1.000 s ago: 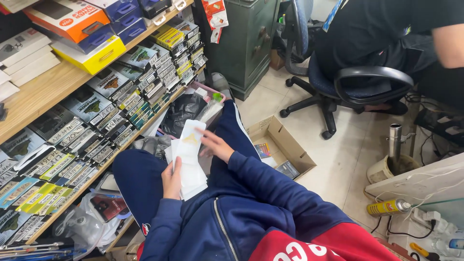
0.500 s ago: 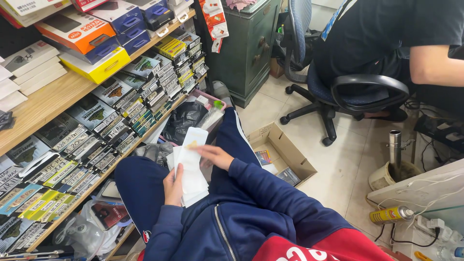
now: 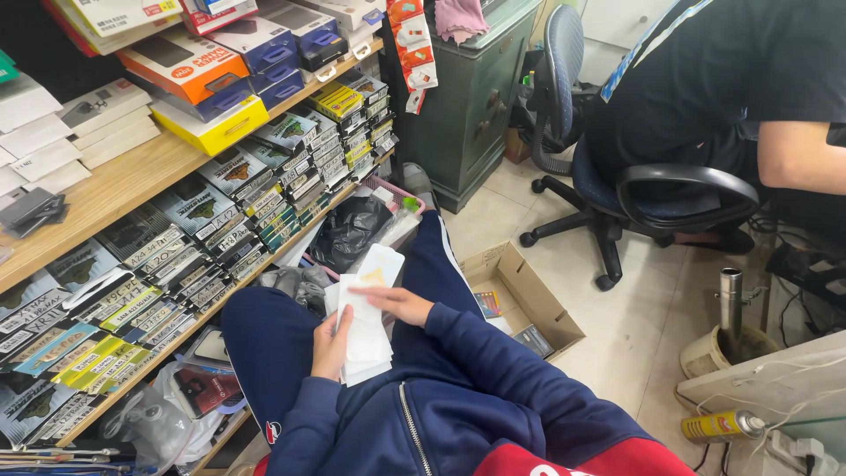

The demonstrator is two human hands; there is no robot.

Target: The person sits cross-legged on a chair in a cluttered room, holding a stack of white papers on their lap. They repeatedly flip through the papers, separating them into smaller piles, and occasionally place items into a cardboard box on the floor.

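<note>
I sit with my knees up in dark blue trousers. My left hand point(image 3: 330, 344) grips a stack of flat white packets point(image 3: 366, 328) from the left side, held over my lap. My right hand point(image 3: 398, 303) lies across the stack's top, fingers on the front packet, which is fanned up and shows a pale yellow mark. Both sleeves are navy blue.
Wooden shelves point(image 3: 132, 185) on the left hold rows of small boxed goods and larger boxes above. A black plastic bag point(image 3: 351, 231) lies ahead. An open cardboard box point(image 3: 529, 300) sits on the tiled floor. Another person in black sits on an office chair point(image 3: 634, 189) at right.
The view has tilted slightly. My right hand has slid lower on the stack, and the front packet stands fanned further up from the rest.
</note>
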